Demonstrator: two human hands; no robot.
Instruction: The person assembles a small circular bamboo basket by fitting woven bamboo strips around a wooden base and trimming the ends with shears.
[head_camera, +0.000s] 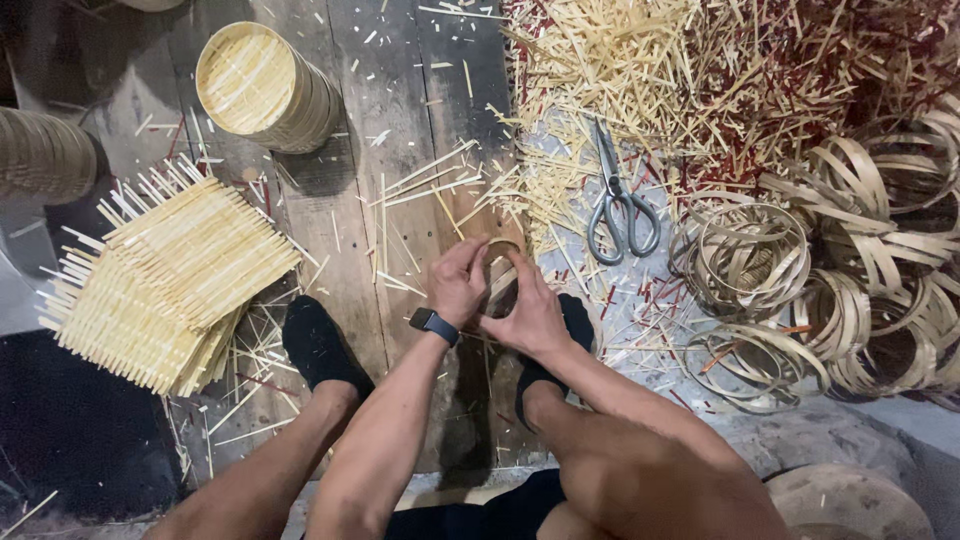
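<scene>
both hands, left hand (458, 283) and right hand (528, 312), closed around a bamboo ring (500, 268), worn plank floor (400, 130) littered with splints, scissors (618, 200) far right, woven mats (170, 280) left

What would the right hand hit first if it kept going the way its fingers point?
Judging loosely, the right hand points up and left across the round bamboo strip ring it grips, so it would first meet the left hand holding that ring; depth is unclear.
</scene>
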